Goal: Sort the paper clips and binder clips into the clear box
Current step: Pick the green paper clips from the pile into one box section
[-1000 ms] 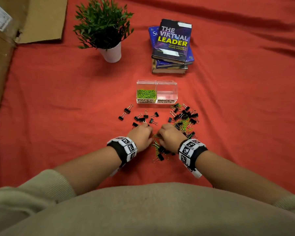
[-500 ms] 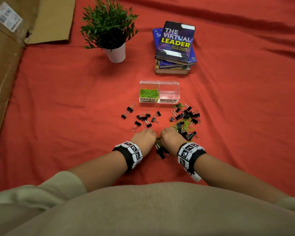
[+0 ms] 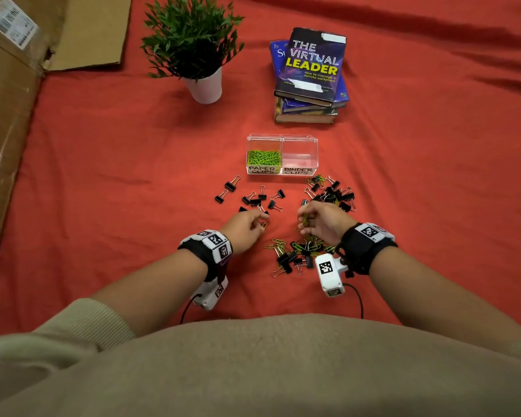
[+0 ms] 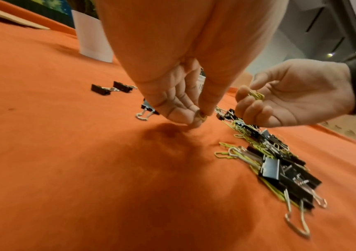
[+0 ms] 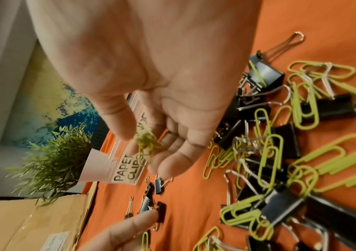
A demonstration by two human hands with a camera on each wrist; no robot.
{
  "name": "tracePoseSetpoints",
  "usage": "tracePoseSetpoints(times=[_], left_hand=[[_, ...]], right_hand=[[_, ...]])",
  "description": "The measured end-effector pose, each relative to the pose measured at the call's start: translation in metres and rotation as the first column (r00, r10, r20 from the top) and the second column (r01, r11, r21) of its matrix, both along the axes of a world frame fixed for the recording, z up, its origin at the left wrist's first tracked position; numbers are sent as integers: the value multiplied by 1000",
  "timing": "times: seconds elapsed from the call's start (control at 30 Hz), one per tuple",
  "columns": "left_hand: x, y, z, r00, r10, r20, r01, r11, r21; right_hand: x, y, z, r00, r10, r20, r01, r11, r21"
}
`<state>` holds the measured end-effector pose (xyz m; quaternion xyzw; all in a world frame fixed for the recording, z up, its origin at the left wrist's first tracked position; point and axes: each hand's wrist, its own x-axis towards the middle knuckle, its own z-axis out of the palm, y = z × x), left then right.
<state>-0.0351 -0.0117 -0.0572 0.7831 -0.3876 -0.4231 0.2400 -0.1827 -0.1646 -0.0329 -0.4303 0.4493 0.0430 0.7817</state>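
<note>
The clear box (image 3: pixel 282 136) stands mid-cloth; its left half, labelled PAPER CLIPS, holds green paper clips (image 3: pixel 263 158), and its BINDER CLIPS half looks empty. My left hand (image 3: pixel 262 221) pinches one green paper clip (image 4: pixel 202 117) just above the cloth. My right hand (image 3: pixel 304 216), lifted beside it, pinches a few green paper clips (image 5: pixel 146 144) between thumb and fingers. Below the right hand lies a mixed pile (image 3: pixel 298 254) of black binder clips and green paper clips. A second mixed pile (image 3: pixel 331 194) sits right of the box front. Loose binder clips (image 3: pixel 254 198) lie ahead of my left hand.
A potted plant (image 3: pixel 205 88) in a white pot stands at the back left, and a stack of books (image 3: pixel 310 76) behind the box. Flattened cardboard (image 3: pixel 9 121) runs along the left edge. Red cloth (image 3: pixel 118 206) covers the whole surface.
Both hands were close together, down on the near pile. They have lifted and moved apart, each now pinching green paper clips.
</note>
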Motion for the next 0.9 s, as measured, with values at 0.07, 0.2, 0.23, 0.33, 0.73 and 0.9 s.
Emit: tracePoseSetpoints(times=[0.07, 0.2, 0.23, 0.33, 0.73, 0.9], left_hand=[[1, -1, 1, 996, 45, -81, -44, 999, 12], [-4, -6, 2, 956, 135, -260, -107, 987, 118], [-6, -8, 2, 952, 138, -274, -105, 986, 130], [-17, -8, 5, 994, -23, -105, 32, 996, 83], [-37, -1, 1, 751, -535, 387, 526, 839, 141], [-31, 5, -1, 726, -536, 431, 522, 838, 161]], right_hand=[[2, 3, 2, 999, 41, -9, -41, 999, 9], [5, 15, 5, 916, 341, -212, -398, 843, -363], [4, 18, 5, 852, 426, -305, -524, 702, -482], [-3, 28, 1, 637, 606, -476, -747, 330, -578], [-28, 27, -19, 558, 560, -612, -765, 61, -641], [-26, 17, -14, 674, 443, -591, -707, 154, -691]])
